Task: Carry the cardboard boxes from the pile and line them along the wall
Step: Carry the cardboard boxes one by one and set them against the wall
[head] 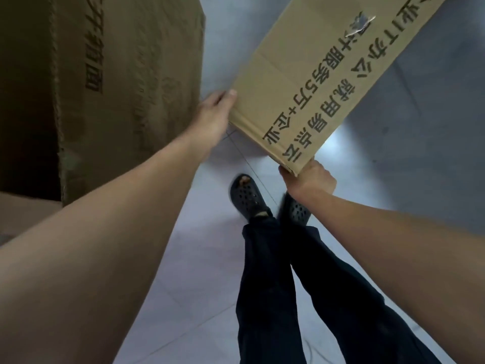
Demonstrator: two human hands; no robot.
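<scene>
Gripped at its near corners by left hand (pixel 214 114) and right hand (pixel 311 179), the long tan printed cardboard box (pixel 309 82) is held above open pale tiled floor (pixel 420 143); a tall brown cardboard carton (pixel 118 88) is seen just left.

Tilted printed cardboard box (pixel 312 82), off floor

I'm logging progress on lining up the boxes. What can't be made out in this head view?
Head view:
- Carried box: far end cut off by the top edge.
- Left hand and right hand: fingers hidden behind and beneath the box they hold.
- Large box at left: cut off by the top and left edges.
- Wall and pile: not in view, so the row cannot be judged.
- One shoe: blurred, partly behind the right hand.
</scene>
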